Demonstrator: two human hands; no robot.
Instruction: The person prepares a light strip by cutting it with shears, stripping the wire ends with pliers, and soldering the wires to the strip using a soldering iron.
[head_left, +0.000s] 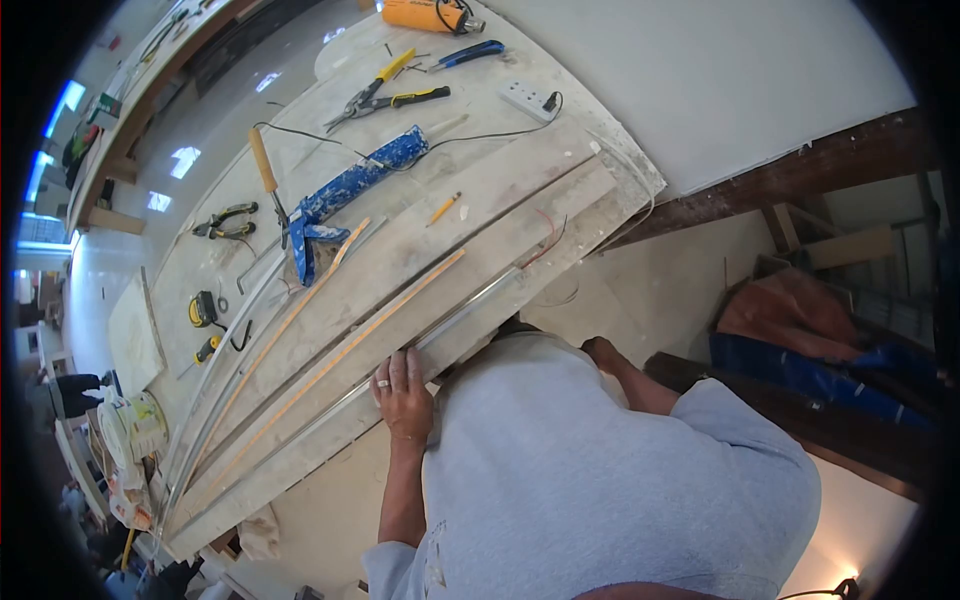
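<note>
My left hand [405,393] lies on a long metal channel [450,325] near the table's front edge, fingers stretched over it and a ring on one finger. My right hand [599,352] is beside my waist, past the table edge; its fingers are hidden. Behind the channel, an orange-lit strip [390,306] runs along a board. Another orange strip [285,322] curves next to bent metal profiles [232,330]. A blue caulking gun [345,190] smeared with white lies beyond them, and a pencil [444,208] rests on the boards.
Farther back are snips [375,98], a utility knife [468,55], an orange heat gun [430,14] and a corded power strip [530,101]. Pliers [226,221] and a tape measure [204,309] lie leftward. A white bucket [135,425] stands beyond the left end; a dark beam [780,190] is at right.
</note>
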